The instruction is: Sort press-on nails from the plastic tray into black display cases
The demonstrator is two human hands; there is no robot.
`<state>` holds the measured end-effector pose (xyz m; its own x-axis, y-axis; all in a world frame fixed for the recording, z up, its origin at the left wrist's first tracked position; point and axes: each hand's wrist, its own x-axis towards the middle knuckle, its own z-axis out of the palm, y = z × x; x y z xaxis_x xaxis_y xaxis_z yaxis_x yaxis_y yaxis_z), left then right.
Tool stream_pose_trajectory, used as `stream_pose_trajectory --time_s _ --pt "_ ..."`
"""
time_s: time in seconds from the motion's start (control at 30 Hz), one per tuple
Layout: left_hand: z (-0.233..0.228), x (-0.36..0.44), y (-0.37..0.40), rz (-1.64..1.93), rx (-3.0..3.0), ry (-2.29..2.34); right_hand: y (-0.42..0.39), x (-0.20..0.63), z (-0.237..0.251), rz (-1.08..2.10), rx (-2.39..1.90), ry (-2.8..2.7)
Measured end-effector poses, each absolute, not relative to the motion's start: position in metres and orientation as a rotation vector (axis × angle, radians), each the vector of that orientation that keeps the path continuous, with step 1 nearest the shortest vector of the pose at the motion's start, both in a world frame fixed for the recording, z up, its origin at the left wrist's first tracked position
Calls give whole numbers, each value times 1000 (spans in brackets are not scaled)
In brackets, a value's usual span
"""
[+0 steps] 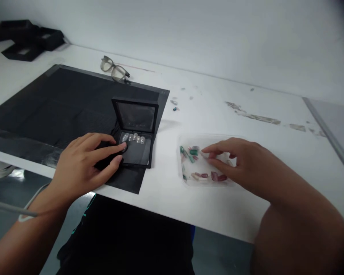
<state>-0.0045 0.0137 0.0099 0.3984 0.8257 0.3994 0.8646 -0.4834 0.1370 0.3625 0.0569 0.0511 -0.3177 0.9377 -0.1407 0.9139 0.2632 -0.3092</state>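
I take the open black case as my landmark. Far to its left and up, at the table's back corner, lies a heap of flat black trays, matte and square-edged. Under the case spreads a dark mat, dull and faintly woven, with its near corner hanging just past the table edge. Behind the case, near the mat's far border, rest grey-framed glasses with rounded lenses.

My left hand lies flat against the case's left side, fingers loosely spread and holding nothing; my index fingertip presses the leftmost of a row of pale, glossy press-on nails set along the top of the case's dark pad. The glossy lid stands upright behind them.

To the right of the case, on the bare white table, a few stray nails lie scattered. Nearer, just right of the case, sits a shallow clear plastic tray with rounded corners, holding small oblong nails in green, maroon and beige. My right hand hovers inside it, thumb and forefinger narrowed together; whether they pinch a nail, I cannot tell.
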Motion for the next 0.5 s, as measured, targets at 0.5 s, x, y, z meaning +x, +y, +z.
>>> stream_pose_trajectory --time_s 0.5 --pt "6 -3 14 -691 -2502 -1587 58 363 55 799 -1676 -2361"
